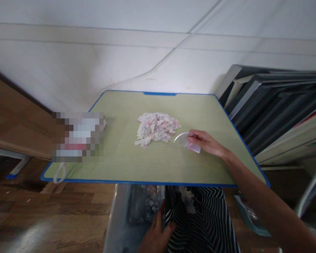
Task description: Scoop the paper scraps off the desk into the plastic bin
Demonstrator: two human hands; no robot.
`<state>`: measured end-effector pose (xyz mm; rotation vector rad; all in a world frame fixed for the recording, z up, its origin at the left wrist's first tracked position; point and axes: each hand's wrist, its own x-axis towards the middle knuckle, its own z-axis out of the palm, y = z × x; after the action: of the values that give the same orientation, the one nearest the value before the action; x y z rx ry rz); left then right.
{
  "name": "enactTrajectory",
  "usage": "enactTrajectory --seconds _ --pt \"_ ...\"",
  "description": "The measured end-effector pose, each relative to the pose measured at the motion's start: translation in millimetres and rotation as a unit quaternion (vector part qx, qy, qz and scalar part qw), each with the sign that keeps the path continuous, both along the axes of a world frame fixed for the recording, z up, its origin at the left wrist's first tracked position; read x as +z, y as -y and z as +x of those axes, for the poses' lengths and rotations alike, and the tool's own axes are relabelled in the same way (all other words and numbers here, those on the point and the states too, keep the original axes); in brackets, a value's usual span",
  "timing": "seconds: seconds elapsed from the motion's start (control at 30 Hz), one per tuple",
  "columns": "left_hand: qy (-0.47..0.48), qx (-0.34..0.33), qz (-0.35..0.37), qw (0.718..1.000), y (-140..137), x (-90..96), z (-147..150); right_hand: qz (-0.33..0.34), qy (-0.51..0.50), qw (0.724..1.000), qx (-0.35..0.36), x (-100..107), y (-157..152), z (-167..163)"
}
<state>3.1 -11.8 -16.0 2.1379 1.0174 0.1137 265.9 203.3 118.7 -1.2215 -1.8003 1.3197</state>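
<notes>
Handling a thin clear piece beside loose slips. The right hand (206,142) pinches a clear, curved-edged piece (183,141) between thumb and fingers, above the right half of the counter (116,154). The piece, tinged pink toward its lower end, has its bright rim turned toward the heap of paper slips (158,128) and lies just to the right of it; whether rim and heap touch cannot be told from this angle. Good practice here is a light pinch near one end, as shown — a harder squeeze would probably bend so thin a piece — with the wrist low and the free edge in plain sight. Movement near the heap is best slow and level, since the slips look light enough to scatter.

The left hand (158,232) is below the near edge of the counter, thumb and fingers parted, between a clear container (121,211) and a striped cloth (208,211). Whether it grips the container's edge or merely rests there cannot be told. Small pieces (152,200) lie in the container, and pale scraps (189,202) on the cloth; a steady left hand should help against spilling either. A blurred box (80,137) stands at the counter's left side, well apart from the heap.
</notes>
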Motion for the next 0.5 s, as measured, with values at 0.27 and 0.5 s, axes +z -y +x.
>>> enactTrajectory --seconds 0.27,0.5 --pt "-0.045 0.003 0.03 0.999 4 -8.7 1 0.097 -0.032 0.984 -0.144 -12 -28 -24" --pt "-0.023 0.046 0.025 0.998 8 -11.5 -4 0.009 -0.028 1.0 -0.006 -11 -17 -12"
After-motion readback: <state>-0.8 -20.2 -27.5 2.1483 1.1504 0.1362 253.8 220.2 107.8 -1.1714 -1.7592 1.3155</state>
